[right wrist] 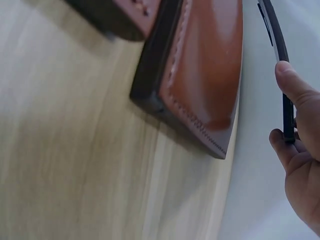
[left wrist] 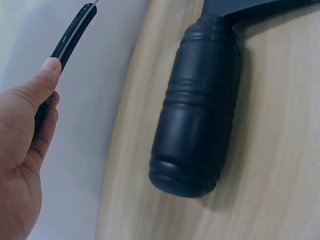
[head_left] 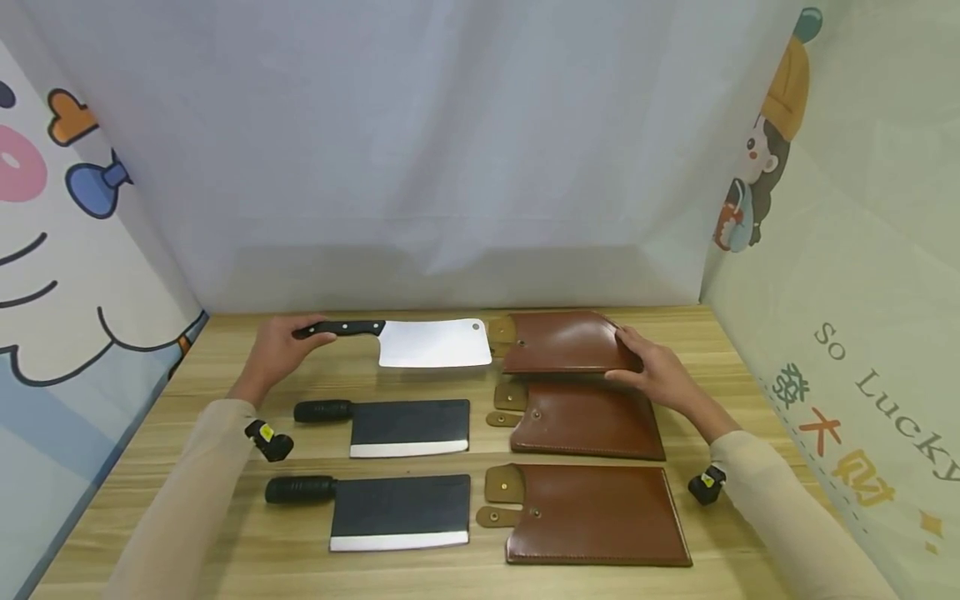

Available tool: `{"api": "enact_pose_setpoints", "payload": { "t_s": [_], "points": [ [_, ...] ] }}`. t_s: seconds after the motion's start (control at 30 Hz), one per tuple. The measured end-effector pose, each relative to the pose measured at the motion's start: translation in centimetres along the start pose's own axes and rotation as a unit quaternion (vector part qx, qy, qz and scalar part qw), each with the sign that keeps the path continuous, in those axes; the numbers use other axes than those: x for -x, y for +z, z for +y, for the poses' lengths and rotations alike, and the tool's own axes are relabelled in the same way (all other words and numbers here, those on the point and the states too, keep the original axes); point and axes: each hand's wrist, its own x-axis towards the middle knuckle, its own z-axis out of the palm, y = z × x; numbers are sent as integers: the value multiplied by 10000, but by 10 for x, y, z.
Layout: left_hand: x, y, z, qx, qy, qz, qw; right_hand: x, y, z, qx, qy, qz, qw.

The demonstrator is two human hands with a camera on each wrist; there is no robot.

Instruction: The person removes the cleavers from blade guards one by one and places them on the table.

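My left hand point(head_left: 279, 348) grips the black riveted handle of a cleaver point(head_left: 433, 343), whose bright blade points right. In the left wrist view the thumb lies along that handle point(left wrist: 75, 32). At the right, my right hand point(head_left: 663, 377) pinches the closed end of a brown leather knife sheath point(head_left: 558, 346) between thumb and fingers. The right wrist view shows this held sheath point(right wrist: 286, 75) edge-on. Its tan strap end faces the blade tip, close by; whether they touch I cannot tell. Both held things appear raised off the table.
Two black-handled cleavers with dark blades, an upper one point(head_left: 409, 423) and a lower one point(head_left: 401, 508), lie on the wooden table point(head_left: 187, 467). Right of them lie two more sheaths, a middle one point(head_left: 592, 425) and a front one point(head_left: 600, 512). A pale curtain point(head_left: 450, 150) hangs behind.
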Motion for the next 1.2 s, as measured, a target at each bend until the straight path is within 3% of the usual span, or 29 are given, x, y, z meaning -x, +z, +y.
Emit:
{"api": "enact_pose_setpoints", "payload": {
  "t_s": [0.7, 1.2],
  "points": [
    [9, 4, -17, -196, -256, -177, 9993, -2, 7, 15, 10, 76, -145, 9999],
    [6, 10, -30, -184, -442, -648, 9968, -13, 7, 22, 506, 24, -256, 9984]
  ]
}}
